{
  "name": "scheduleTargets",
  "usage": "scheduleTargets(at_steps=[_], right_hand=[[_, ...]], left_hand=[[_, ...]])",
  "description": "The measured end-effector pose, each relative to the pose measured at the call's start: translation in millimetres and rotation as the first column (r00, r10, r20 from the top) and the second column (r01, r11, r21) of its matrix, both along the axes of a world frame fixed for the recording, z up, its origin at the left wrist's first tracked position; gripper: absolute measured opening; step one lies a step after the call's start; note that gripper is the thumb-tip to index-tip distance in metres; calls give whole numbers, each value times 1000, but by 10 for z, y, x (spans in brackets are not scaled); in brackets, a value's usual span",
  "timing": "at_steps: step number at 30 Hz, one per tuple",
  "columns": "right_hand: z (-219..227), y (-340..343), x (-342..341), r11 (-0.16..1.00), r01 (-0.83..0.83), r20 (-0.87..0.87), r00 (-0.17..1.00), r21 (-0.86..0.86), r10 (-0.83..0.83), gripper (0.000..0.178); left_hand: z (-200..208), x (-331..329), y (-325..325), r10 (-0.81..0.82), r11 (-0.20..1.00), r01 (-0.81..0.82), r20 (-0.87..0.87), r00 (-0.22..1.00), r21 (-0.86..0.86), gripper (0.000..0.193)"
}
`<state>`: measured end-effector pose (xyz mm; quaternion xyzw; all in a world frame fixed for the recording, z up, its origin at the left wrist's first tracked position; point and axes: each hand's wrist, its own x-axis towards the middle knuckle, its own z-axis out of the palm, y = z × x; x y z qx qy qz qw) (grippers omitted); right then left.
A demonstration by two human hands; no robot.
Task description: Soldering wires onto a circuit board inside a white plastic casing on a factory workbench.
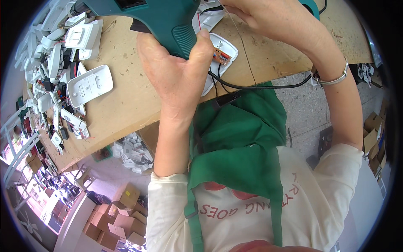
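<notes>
My left hand (178, 80) is wrapped round the handle of a teal gun-shaped power tool (166, 19) with a black trigger. Its dark metal tip points left, and the top edge cuts off part of its body. Just right of this hand lies a white plastic housing (230, 45) with a small orange circuit board (221, 56) in it. My right hand (247, 12) is at the top edge, beside another white housing part (211, 19). Its fingers curl inward; whatever they hold is out of sight. A thin red wire (199, 20) runs between the hands.
White housings and wired parts (50, 63) are heaped at the table's left. An opened white shell (90, 85) lies nearer on the wooden tabletop (126, 90). A black cable (268, 87) runs along the front edge. Cardboard boxes (121, 218) stand on the floor.
</notes>
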<state>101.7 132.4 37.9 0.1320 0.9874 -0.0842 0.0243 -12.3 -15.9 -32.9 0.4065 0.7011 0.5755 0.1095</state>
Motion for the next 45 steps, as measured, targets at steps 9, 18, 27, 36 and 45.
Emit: scheduleTargets(at_steps=[9,18,27,36,45], right_hand=[[-264,-316,159,951,87,-400,916,298,41,6],[-186,-233,95,937,9,-294,951,348,100,7],[-34,41,7,998,-43,-41,998,41,44,11],[-620,-124,167,995,-62,-856,507,85,104,6],[-190,-378,141,980,134,-320,944,147,-81,9]], left_hand=[[9,-16,8,-12,1000,11,-23,1000,-25,39],[24,-20,-16,-9,999,7,-47,999,-47,39],[-4,-24,9,-20,1000,19,-18,1000,-17,37],[20,18,20,-21,999,20,-25,999,-34,40],[28,-2,5,-3,999,2,-24,1000,-41,38]])
